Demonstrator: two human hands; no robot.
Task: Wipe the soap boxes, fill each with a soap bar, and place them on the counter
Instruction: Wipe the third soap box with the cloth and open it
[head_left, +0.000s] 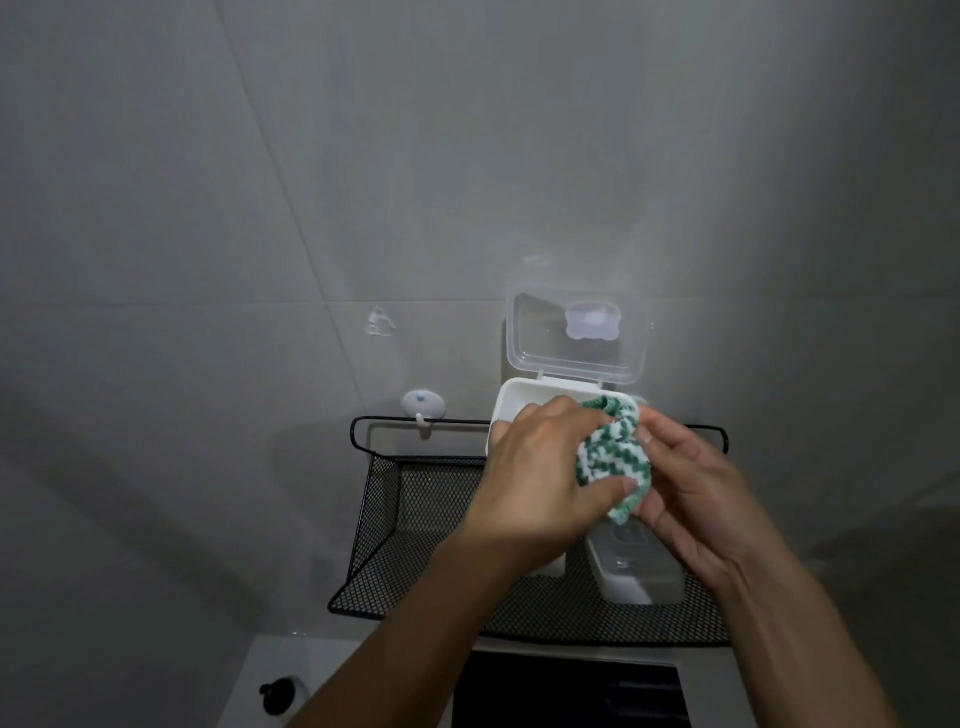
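Note:
A white soap box with its clear lid flipped up is held above the black mesh shelf. My left hand grips the box's near side, thumb lying against a green-and-white cloth. My right hand grips that bunched cloth, which reaches into the box's open top. A second soap box, lid closed, lies on the shelf below my hands. No soap bar is visible.
The black wire-mesh shelf hangs on a grey tiled wall from a white hook. Below it lie a white counter edge with a black knob and a dark panel.

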